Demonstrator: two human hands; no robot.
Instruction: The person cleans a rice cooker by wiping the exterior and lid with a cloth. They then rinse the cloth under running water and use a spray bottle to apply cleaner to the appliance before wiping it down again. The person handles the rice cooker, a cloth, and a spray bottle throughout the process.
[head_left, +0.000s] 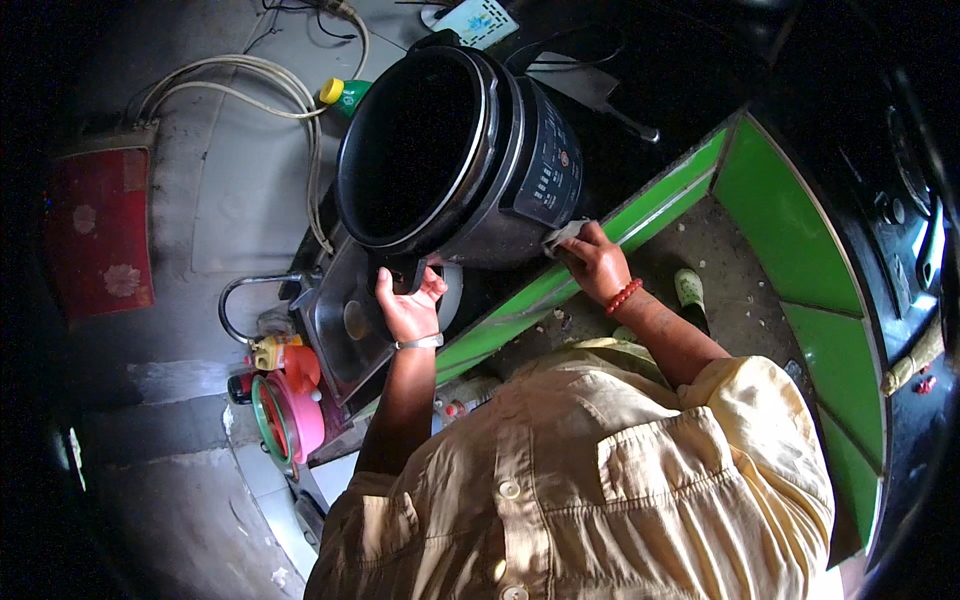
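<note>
An electric pressure cooker (495, 202) without its lid is tilted over the counter, its dark round opening facing up and left. Its control panel (551, 169) bears writing and small icons. My left hand (412, 307) grips the cooker's black side handle (405, 276), thumb on one side and fingers on the other. In my right hand (596, 262) is a crumpled greyish cloth (564, 237), pressed against the cooker's lower side near the base. The inside of the cooker is too dark to make out.
A steel sink (352, 319) with a curved tap (232, 300) lies left. A green bottle with a yellow cap (341, 94) and coiled pale cable (292, 82) are behind the cooker. Pink basin (304, 420) stands lower left; green-tiled counter front (660, 202) runs below.
</note>
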